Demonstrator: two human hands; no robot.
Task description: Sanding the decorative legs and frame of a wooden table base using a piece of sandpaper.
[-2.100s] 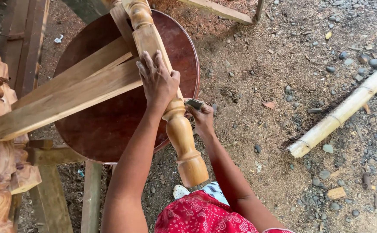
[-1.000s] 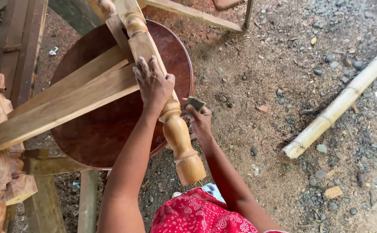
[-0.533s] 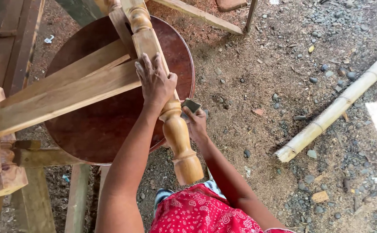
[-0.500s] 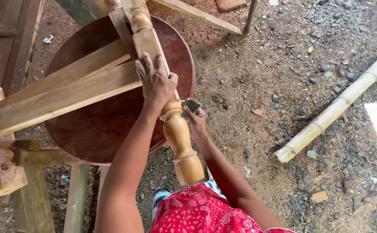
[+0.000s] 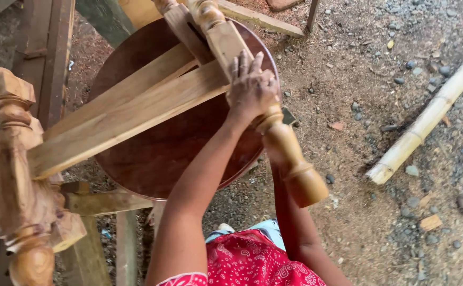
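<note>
While the left hand (image 5: 251, 87) lies spread and pressing on the pale turned wooden table leg (image 5: 287, 153), the right hand is hidden behind that leg; only its forearm (image 5: 289, 217) shows, so its grip cannot be told. A small dark block (image 5: 288, 116) peeks out beside the leg there. Judged progress: the leg looks smooth and bare, unvarnished, while the round dark-brown tabletop (image 5: 152, 159) is already finished. Pale cross rails (image 5: 125, 116) span the upturned table, a second turned leg (image 5: 14, 169) stands at left. Bamboo pole (image 5: 427, 119) lies on the dirt ground (image 5: 380, 233).
</note>
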